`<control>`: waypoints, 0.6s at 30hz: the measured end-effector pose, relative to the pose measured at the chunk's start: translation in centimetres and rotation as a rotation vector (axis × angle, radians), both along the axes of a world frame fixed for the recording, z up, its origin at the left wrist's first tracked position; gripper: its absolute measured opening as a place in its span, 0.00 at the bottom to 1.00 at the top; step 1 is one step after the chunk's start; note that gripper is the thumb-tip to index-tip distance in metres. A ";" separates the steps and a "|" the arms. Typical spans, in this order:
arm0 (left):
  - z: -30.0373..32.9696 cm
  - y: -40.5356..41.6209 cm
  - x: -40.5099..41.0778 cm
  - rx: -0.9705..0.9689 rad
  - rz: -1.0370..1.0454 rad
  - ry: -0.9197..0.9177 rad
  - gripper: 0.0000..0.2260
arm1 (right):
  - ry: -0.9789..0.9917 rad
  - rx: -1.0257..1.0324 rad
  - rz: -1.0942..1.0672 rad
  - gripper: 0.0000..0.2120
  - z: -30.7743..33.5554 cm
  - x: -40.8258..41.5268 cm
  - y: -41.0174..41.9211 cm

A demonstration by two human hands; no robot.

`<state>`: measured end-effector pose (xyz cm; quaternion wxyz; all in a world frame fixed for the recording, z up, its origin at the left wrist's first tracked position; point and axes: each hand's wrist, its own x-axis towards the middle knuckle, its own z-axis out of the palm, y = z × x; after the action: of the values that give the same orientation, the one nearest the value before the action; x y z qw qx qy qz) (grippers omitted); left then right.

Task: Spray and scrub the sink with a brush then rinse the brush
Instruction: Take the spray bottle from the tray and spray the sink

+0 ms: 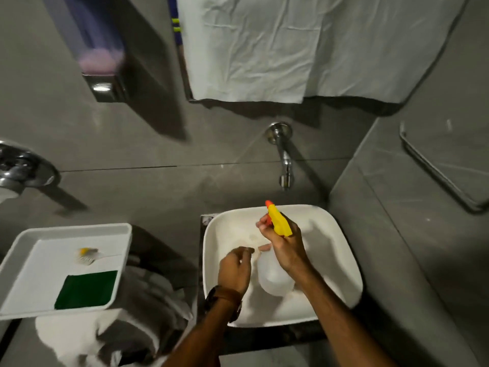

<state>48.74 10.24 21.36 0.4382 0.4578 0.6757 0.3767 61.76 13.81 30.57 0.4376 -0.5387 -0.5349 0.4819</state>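
right hand (284,245) gripping spray bottle (274,274) (over sink (341,274))

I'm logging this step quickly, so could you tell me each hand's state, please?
Left hand: loosely curled, holding nothing.
Right hand: closed on the spray bottle.

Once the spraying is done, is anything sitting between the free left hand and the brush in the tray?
Nothing visible blocks it. The left hand hovers empty over the sink, and the brush lies uncovered in the white tray, apart from the green pad. The right hand holds the spray bottle.
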 end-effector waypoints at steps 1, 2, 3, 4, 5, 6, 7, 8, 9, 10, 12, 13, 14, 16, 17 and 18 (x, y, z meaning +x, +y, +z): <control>-0.8 0.0 0.0 0.090 -0.002 0.171 0.11 | -0.021 -0.041 0.002 0.23 -0.1 1.1 -0.3; -1.7 0.1 -0.2 0.155 -0.002 0.323 0.12 | -0.051 -0.091 0.010 0.21 -0.3 2.2 -0.7; -2.7 0.1 -0.7 0.182 0.002 0.453 0.15 | -0.095 -0.152 0.033 0.20 -0.5 3.1 -1.1; -3.8 0.1 -1.4 0.184 0.001 0.572 0.18 | -0.147 -0.217 0.064 0.19 -0.7 4.0 -1.7; -4.9 0.0 -2.1 0.162 -0.004 0.676 0.21 | -0.208 -0.293 0.101 0.20 -1.1 4.8 -2.2; -5.8 -0.4 -2.8 0.132 -0.015 0.758 0.23 | -0.252 -0.373 0.137 0.21 -1.5 5.6 -2.9; -6.7 -0.8 -3.5 0.090 -0.022 0.806 0.25 | -0.285 -0.441 0.173 0.20 -1.8 6.1 -3.6; -7.4 -1.2 -4.0 0.049 -0.020 0.825 0.26 | -0.320 -0.497 0.202 0.16 -2.2 6.5 -4.3; -8.0 -1.7 -4.3 0.024 -0.009 0.815 0.27 | -0.361 -0.537 0.212 0.12 -2.7 6.8 -4.9; -8.3 -2.0 -4.6 0.014 0.007 0.773 0.27 | -0.406 -0.563 0.203 0.09 -3.1 7.0 -5.4; -8.7 -2.2 -4.9 0.021 0.036 0.675 0.27 | -0.457 -0.606 0.138 0.11 -4.4 7.2 -6.1; -8.9 -2.2 -5.0 0.022 0.045 0.642 0.27 | -0.449 -0.627 0.102 0.12 -5.1 7.3 -6.3; -9.1 -2.2 -5.1 0.021 0.048 0.622 0.27 | -0.433 -0.650 0.081 0.14 -5.5 7.2 -6.3; -9.1 -2.2 -5.2 0.019 0.051 0.620 0.28 | -0.380 -0.669 0.085 0.15 -5.9 6.9 -6.2; -9.1 -2.2 -5.2 0.018 0.051 0.630 0.28 | -0.347 -0.676 0.094 0.14 -5.9 6.5 -6.1; -9.0 -2.3 -5.2 0.021 0.049 0.633 0.28 | -0.322 -0.676 0.101 0.13 -5.7 6.2 -5.9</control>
<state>43.52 7.95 12.35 0.1922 0.5406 0.7853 0.2328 67.99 7.92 24.92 0.1211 -0.6945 -0.4335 0.5613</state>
